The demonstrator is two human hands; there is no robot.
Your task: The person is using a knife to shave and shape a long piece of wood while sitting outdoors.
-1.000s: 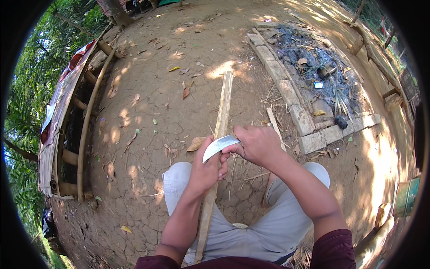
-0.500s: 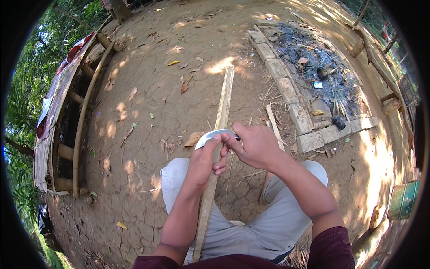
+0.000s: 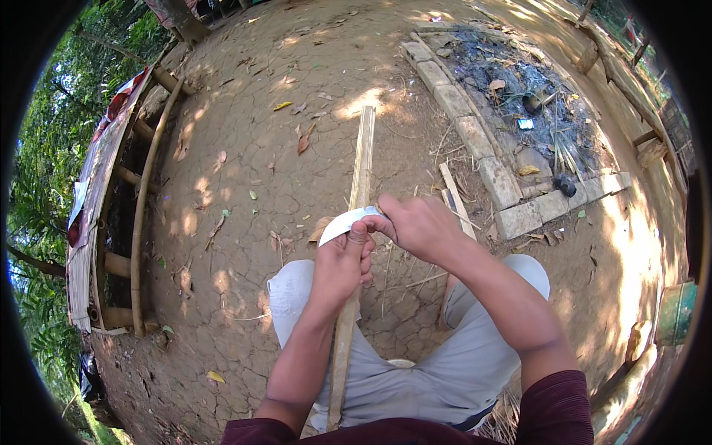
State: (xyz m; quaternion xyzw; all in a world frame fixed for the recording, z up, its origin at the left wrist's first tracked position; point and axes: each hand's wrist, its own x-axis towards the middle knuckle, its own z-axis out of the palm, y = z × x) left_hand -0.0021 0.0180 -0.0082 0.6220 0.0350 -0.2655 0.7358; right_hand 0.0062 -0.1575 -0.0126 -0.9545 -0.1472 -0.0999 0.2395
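Your left hand (image 3: pixel 340 261) grips the bamboo strip (image 3: pixel 356 222) while your right hand (image 3: pixel 419 226) clasps the curved blade (image 3: pixel 347 222) across it. By the look of it, most of the strip beyond the blade remains unworked.

The ground (image 3: pixel 245 170) is made of dry, cracked brown dirt. Dry leaves (image 3: pixel 302 139) are scattered over it. A row of grey stone blocks (image 3: pixel 475 141) is laid along a patch of ash (image 3: pixel 519 81). A short wooden stick (image 3: pixel 456 196) is seen lying beside the blocks.
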